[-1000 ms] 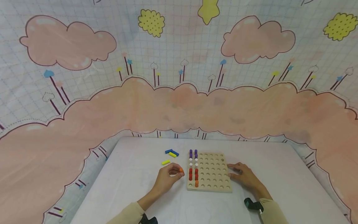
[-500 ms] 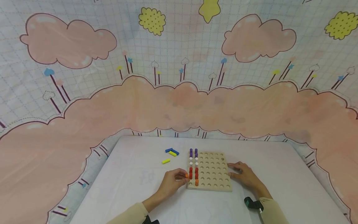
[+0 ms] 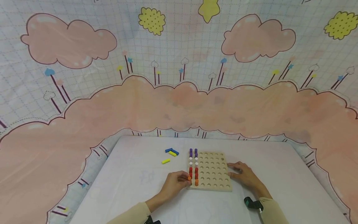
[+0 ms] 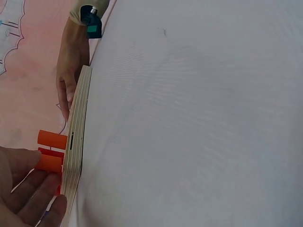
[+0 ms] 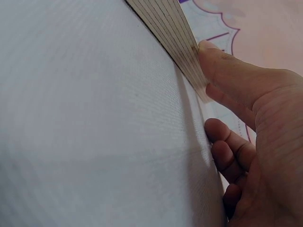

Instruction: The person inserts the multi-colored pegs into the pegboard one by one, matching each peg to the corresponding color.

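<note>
My left hand [image 3: 174, 185] pinches an orange peg [image 3: 189, 178] at the near-left corner of the wooden pegboard [image 3: 213, 187]. In the left wrist view that orange peg [image 4: 49, 162] stands out from the board's face, thumb and fingers around it; whether it sits in the hole I cannot tell. Beside it is another orange peg [image 3: 196, 182]. Behind them, two columns carry red pegs [image 3: 196, 173], white pegs [image 3: 196, 161] and purple pegs [image 3: 196, 153]. My right hand [image 3: 247, 179] touches the board's right edge; in the right wrist view its thumb rests on the board's side [image 5: 175, 33].
Two blue pegs [image 3: 175, 152] and a yellow peg [image 3: 172, 153] lie close together on the white table [image 3: 134, 174], left of the board. Another yellow peg [image 3: 166, 161] lies nearer. A patterned cloth [image 3: 173, 109] hangs behind the table.
My left hand has moved right and nearer with the orange peg, from left of the board to its near-left corner. My right hand has stayed at the board's right edge.
</note>
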Motion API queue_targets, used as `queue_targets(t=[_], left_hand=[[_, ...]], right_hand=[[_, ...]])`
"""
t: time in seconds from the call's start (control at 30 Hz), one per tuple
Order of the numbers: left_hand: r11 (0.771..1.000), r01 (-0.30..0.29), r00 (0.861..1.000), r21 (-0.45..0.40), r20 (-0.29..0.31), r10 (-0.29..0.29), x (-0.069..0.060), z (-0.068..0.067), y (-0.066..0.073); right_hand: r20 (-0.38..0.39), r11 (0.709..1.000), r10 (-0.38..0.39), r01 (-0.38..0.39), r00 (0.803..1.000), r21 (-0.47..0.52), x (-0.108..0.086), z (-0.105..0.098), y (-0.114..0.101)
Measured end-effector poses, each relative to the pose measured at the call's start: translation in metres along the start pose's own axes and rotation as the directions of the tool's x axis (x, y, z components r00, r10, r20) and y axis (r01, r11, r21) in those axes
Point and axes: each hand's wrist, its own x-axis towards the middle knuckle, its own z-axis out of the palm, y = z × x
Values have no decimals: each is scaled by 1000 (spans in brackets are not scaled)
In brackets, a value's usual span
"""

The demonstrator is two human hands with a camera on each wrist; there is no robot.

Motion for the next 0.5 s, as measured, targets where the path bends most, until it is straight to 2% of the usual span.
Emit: queue_targets(t=[0.13, 0.37, 0.5], left_hand=[[1000, 0, 1000, 8, 6, 0, 0, 2, -2], [994, 12, 1000, 107, 18, -14, 2, 3, -4], [991, 15, 1000, 131, 20, -18, 2, 3, -4]], right_hand=[[1, 1000, 7, -7, 1000, -1, 0, 0, -2], [7, 1000, 12, -12, 1000, -4, 0, -1, -2], [13, 1000, 15, -15, 1000, -1, 0, -1, -2]])
